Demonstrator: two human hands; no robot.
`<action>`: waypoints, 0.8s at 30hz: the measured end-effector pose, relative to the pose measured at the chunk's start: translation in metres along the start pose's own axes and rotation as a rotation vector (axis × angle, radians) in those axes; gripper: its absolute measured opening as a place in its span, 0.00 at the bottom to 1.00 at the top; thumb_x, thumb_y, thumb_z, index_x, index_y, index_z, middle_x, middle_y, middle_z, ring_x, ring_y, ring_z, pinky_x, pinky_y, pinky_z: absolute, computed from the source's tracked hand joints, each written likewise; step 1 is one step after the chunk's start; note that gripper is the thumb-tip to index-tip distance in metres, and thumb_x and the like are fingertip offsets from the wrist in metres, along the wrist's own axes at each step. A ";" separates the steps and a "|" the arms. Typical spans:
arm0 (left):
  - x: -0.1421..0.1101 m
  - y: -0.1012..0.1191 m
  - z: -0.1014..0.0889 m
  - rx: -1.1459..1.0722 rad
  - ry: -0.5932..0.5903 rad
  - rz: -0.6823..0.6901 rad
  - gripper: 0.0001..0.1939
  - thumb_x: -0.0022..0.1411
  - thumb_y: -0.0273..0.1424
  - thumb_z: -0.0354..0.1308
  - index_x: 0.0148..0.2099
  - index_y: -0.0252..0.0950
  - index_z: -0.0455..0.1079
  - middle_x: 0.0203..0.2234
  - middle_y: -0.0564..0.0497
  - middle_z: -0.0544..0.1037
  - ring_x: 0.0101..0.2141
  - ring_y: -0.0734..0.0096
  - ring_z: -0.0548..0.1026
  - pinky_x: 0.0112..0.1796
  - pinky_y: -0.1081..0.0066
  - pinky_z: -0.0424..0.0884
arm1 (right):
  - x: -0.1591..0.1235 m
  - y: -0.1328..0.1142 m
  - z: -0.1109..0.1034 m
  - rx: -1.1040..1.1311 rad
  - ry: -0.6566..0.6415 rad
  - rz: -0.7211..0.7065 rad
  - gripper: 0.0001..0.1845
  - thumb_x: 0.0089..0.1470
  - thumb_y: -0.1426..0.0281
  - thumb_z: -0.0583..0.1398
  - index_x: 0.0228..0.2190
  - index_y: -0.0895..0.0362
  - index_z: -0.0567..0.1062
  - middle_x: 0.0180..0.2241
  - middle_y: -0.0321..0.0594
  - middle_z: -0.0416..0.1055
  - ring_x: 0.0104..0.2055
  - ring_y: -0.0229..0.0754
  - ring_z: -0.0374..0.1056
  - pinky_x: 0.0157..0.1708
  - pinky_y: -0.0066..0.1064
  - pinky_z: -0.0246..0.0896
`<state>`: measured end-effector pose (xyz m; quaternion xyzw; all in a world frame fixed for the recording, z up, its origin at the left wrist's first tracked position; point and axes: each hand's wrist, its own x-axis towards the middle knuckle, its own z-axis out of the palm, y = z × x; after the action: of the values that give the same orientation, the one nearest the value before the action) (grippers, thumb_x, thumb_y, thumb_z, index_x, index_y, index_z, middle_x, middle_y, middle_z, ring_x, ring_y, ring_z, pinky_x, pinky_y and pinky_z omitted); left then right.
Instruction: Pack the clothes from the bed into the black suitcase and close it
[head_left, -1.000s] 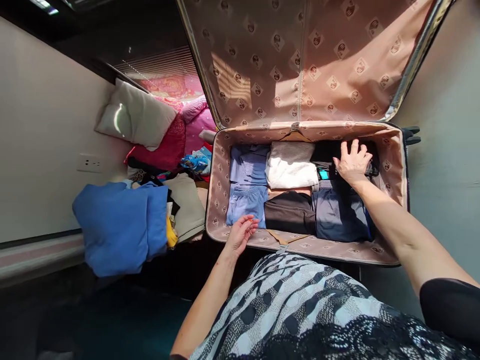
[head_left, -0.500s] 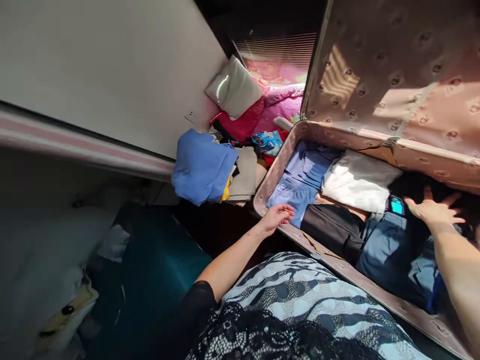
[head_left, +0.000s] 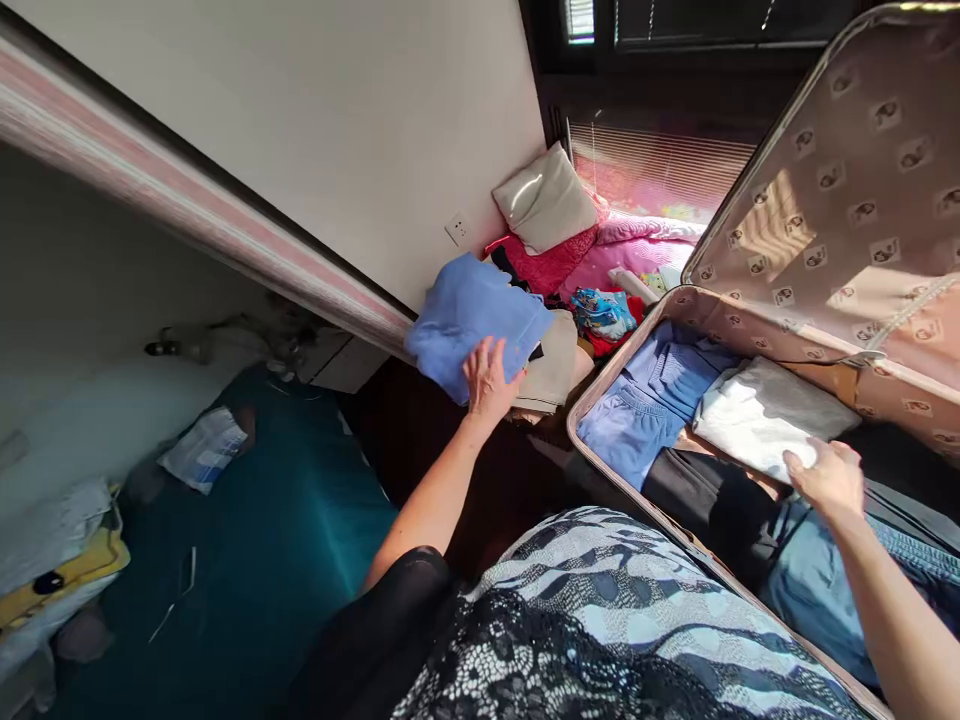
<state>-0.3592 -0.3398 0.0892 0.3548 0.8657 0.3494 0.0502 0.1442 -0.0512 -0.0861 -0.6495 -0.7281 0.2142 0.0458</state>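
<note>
My left hand (head_left: 489,388) rests against the front of a folded blue garment (head_left: 476,315), its fingers spread and touching the cloth. That garment lies on a stack of clothes, with a beige folded garment (head_left: 550,365) beside it. Over the open suitcase (head_left: 592,405) is my right hand (head_left: 829,478), thumb apart from loosely bent fingers, at the edge of a folded white and grey garment (head_left: 750,420). Whether it touches that cloth I cannot tell. Also packed inside are blue clothes (head_left: 637,410), a black garment (head_left: 697,495) and dark blue trousers (head_left: 817,580).
The suitcase lid (head_left: 847,190) stands raised at the right. Pink bedding (head_left: 652,245) and a pale cushion (head_left: 551,200) lie behind the clothes stack. A bed with a dark green sheet (head_left: 255,530) is at the left, holding a white packet (head_left: 202,450).
My left hand has moved from the suitcase rim to the blue garment on the stack. My right hand has moved from the dark clothes to the white and grey garment. The view has shifted.
</note>
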 end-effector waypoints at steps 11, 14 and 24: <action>0.031 -0.076 -0.055 0.205 -0.179 0.101 0.52 0.55 0.23 0.77 0.79 0.38 0.66 0.81 0.27 0.53 0.77 0.14 0.52 0.72 0.28 0.50 | -0.065 -0.176 0.024 0.311 -0.160 -0.319 0.23 0.53 0.55 0.62 0.46 0.53 0.82 0.50 0.56 0.82 0.41 0.56 0.83 0.43 0.47 0.81; 0.041 -0.080 -0.062 0.163 -0.199 0.100 0.48 0.58 0.24 0.74 0.79 0.38 0.67 0.79 0.27 0.58 0.73 0.16 0.61 0.71 0.32 0.55 | -0.078 -0.218 0.038 0.313 -0.246 -0.429 0.20 0.55 0.60 0.63 0.47 0.54 0.83 0.49 0.54 0.83 0.39 0.53 0.84 0.43 0.44 0.81; 0.099 -0.074 -0.111 0.280 -0.329 0.021 0.47 0.62 0.19 0.61 0.82 0.40 0.62 0.68 0.42 0.79 0.67 0.47 0.77 0.71 0.55 0.69 | -0.114 -0.352 0.053 0.339 -0.498 -0.613 0.21 0.61 0.67 0.66 0.55 0.56 0.83 0.50 0.50 0.85 0.42 0.49 0.84 0.52 0.42 0.80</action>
<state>-0.5130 -0.3756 0.1412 0.4196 0.8823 0.1634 0.1373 -0.1825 -0.1972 0.0205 -0.3149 -0.8309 0.4573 0.0364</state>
